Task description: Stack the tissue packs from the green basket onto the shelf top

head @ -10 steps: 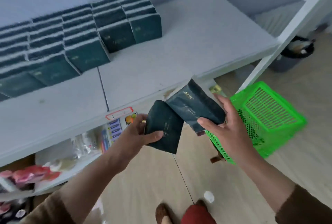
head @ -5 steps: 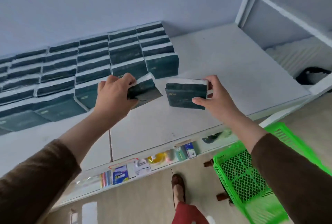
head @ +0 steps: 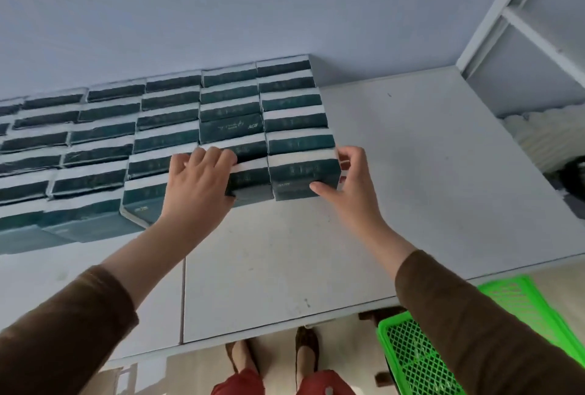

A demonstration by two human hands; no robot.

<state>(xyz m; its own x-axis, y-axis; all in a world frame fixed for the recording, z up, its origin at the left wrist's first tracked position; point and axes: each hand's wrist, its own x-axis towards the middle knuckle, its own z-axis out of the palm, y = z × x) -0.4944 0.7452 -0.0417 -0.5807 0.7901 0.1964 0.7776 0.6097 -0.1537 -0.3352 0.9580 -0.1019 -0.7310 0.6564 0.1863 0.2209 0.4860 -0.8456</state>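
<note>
Left hand [head: 198, 185] and right hand [head: 343, 179] are each gripping a tissue pack [head: 304, 178] atop the stacks; careless release risks toppling them

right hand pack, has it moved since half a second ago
Yes. The pack in the right hand went back across the shelf top and now sits against the stacked rows.

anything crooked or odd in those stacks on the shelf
One pack in the second column from the right shows its printed broad face, unlike its neighbours with white-topped edges. The pack under the left hand sits tilted, not yet flush beside the pack in the right hand.
</note>
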